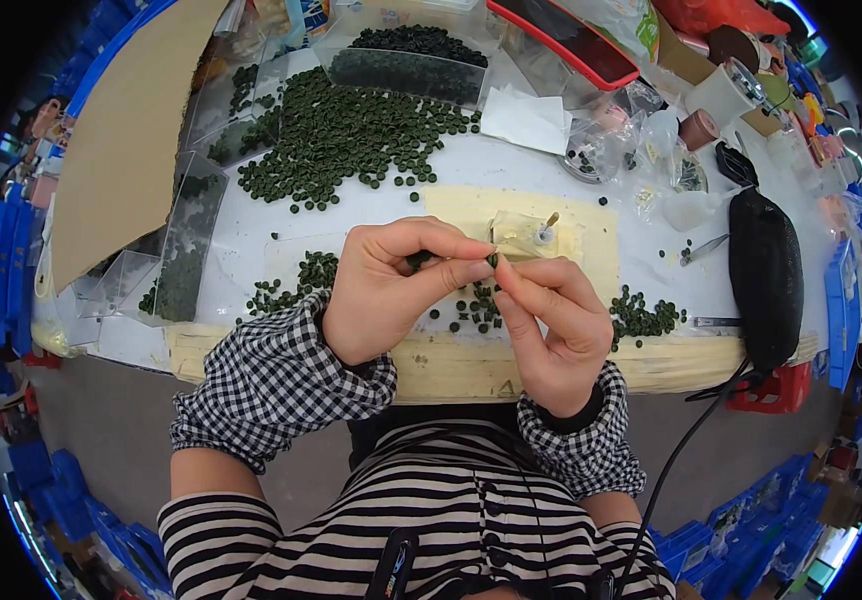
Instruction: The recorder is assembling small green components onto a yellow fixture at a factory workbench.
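My left hand (391,285) and my right hand (558,325) meet over the near part of the table, both closed in a pinch. Between their fingertips is a small dark green round piece (493,260), mostly covered by the fingers. Another dark piece shows inside the curl of my left hand. Behind my right hand stands a pale taped block (523,236) with a small stick-like tip, on a cream-coloured sheet (441,200). Loose green pieces lie under my hands, with a small pile (316,272) left of them and another pile (644,315) to the right.
A large spread of green pieces (341,135) covers the far left, beside a clear bin (406,75) of darker ones. Cardboard (121,140) leans at left. A red-cased phone (576,45), white tissue (526,120), tweezers (704,250) and a black pouch (766,270) lie around.
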The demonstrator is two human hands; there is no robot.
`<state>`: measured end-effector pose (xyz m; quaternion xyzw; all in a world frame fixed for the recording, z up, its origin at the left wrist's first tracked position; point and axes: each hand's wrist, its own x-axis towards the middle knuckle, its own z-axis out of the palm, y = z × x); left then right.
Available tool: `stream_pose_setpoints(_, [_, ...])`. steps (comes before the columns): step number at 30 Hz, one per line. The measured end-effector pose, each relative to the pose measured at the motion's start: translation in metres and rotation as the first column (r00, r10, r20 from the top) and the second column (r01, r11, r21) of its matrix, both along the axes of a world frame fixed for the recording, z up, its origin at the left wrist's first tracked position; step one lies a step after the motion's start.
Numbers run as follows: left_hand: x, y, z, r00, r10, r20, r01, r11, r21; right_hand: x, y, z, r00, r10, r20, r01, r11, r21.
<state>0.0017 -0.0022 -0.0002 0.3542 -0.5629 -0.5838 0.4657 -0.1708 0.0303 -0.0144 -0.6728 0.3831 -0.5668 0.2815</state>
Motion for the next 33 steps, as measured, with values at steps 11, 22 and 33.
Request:
stream_pose_setpoints(11, [0.001,-0.001,0.001,1.000,-0.008,0.029,0.009,1.000,-0.014,0.000,0.000,-0.001,1.000,-0.007,0.008,0.007,1.000,0.002])
stream_pose_setpoints(22, [0.000,0.001,0.009,0.999,-0.028,-0.018,0.029,0.998,0.053,0.002,0.001,0.001,0.998,-0.056,-0.034,0.053,0.997,-0.063])
stream_pose_setpoints(33, [0.001,0.001,0.008,0.999,-0.036,0.017,0.035,0.999,0.035,0.002,-0.001,0.000,0.986,-0.141,-0.090,0.127,0.981,-0.146])
